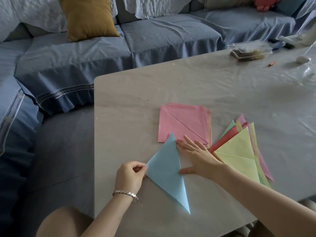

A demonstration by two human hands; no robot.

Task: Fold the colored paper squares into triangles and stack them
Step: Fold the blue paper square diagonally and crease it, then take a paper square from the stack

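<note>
A light blue paper triangle (168,170), already folded, lies flat in the lower middle of the frame on a grey table (136,93) under a wrinkled clear plastic sheet. One point of the triangle aims toward the top of the frame and another toward the bottom edge. The left hand (130,175), with a silver chain bracelet (125,194) on its wrist, is at the triangle's left corner. Its thumb and curled fingers pinch that corner. The right hand (196,156) lies palm down just right of the triangle. Its fingers (188,142) are straight and slightly spread, and its thumb is stretched apart from them. The fingertips and the thumb tip touch the triangle's long right edge. Just above this hand, in the centre of the frame, sits a stack of pink paper squares (183,124). The top sheet bears a diagonal crease, and its lower left corner is overlapped by the blue triangle's upper point. To the right of the centre, a fanned pile of folded paper triangles (239,151) rests on the table. A pale yellow one is on top, with red, pink and green edges showing beneath. The right forearm crosses over its lower part. In the upper right of the frame stands a clear plastic box (249,48). A sofa with a blue quilted cover (153,36) fills the top and left of the frame, with a mustard-yellow cushion (89,17) leaning on it in the upper left.
</note>
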